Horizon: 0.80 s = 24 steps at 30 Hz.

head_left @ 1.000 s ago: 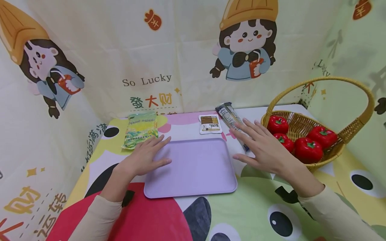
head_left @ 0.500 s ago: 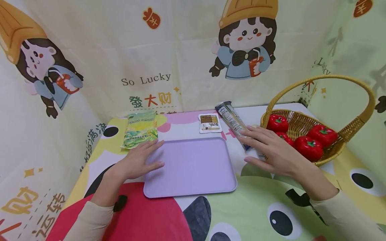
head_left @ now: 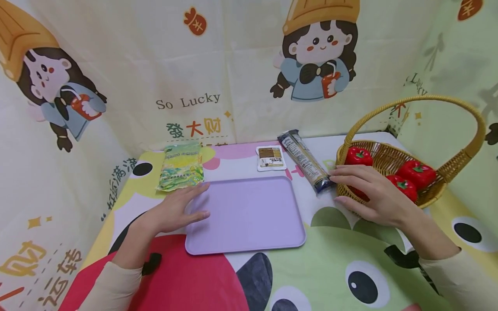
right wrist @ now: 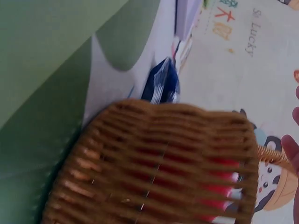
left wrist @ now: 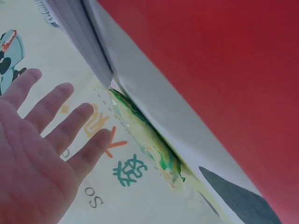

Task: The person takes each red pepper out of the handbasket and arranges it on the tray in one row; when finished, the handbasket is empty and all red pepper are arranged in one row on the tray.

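My left hand point(head_left: 167, 214) hovers with relaxed fingers over the left edge of a lilac tray point(head_left: 249, 216). In the left wrist view the fingers of the left hand point(left wrist: 37, 158) are spread and hold nothing. My right hand point(head_left: 375, 196) is in front of the near left side of a wicker basket point(head_left: 383, 157), fingers loosely extended, gripping nothing; whether it touches the rim I cannot tell. Several red bell peppers point(head_left: 417, 172) lie in the basket, partly hidden by that hand. The right wrist view shows the basket's woven side point(right wrist: 154, 163) close up, with fingertips point(right wrist: 290, 149) at the right edge.
A yellow-green packet point(head_left: 180, 166) lies behind the left hand. Behind the tray is a small white-and-brown sachet point(head_left: 270, 158). A long, dark-ended packet point(head_left: 305, 160) slants between sachet and basket. The basket's tall handle point(head_left: 420, 100) arches above it. Printed cloth walls point(head_left: 241, 69) enclose the table.
My right hand has moved right, from above the long packet to the front of the basket. The left hand has drawn back slightly to the left. The table items stay where they were.
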### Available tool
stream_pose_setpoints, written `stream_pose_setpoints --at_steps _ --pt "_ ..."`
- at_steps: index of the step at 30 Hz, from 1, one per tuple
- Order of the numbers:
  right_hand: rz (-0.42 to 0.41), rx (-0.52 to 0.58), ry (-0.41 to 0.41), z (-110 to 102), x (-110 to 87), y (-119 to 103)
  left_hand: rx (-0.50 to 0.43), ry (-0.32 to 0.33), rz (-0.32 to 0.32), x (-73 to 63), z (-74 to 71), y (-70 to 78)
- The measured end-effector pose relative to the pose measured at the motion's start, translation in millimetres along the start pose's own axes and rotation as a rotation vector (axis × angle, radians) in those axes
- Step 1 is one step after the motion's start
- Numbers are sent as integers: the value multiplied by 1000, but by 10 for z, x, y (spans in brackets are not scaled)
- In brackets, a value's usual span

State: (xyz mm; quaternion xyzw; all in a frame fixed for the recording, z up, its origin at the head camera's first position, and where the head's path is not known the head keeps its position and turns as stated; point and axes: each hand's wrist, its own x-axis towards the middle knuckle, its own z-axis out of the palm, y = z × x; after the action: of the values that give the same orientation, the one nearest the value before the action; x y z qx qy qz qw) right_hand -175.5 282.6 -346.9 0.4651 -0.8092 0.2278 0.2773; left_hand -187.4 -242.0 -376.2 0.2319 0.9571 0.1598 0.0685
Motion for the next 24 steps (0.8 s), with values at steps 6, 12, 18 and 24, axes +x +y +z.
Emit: stream_pose_setpoints --at_steps 6,12,18,24 --pt "43 18 55 -82 -92 79 -24 -13 6 -26 -33 1" --pt "69 11 54 -169 -156 134 -25 -34 -13 -63 -30 -26" --pt "125 -12 39 -283 -255 175 -41 -31 -15 -98 -60 -54" --pt "192 -23 29 -383 -346 207 -64 -46 -14 -137 -78 -69"
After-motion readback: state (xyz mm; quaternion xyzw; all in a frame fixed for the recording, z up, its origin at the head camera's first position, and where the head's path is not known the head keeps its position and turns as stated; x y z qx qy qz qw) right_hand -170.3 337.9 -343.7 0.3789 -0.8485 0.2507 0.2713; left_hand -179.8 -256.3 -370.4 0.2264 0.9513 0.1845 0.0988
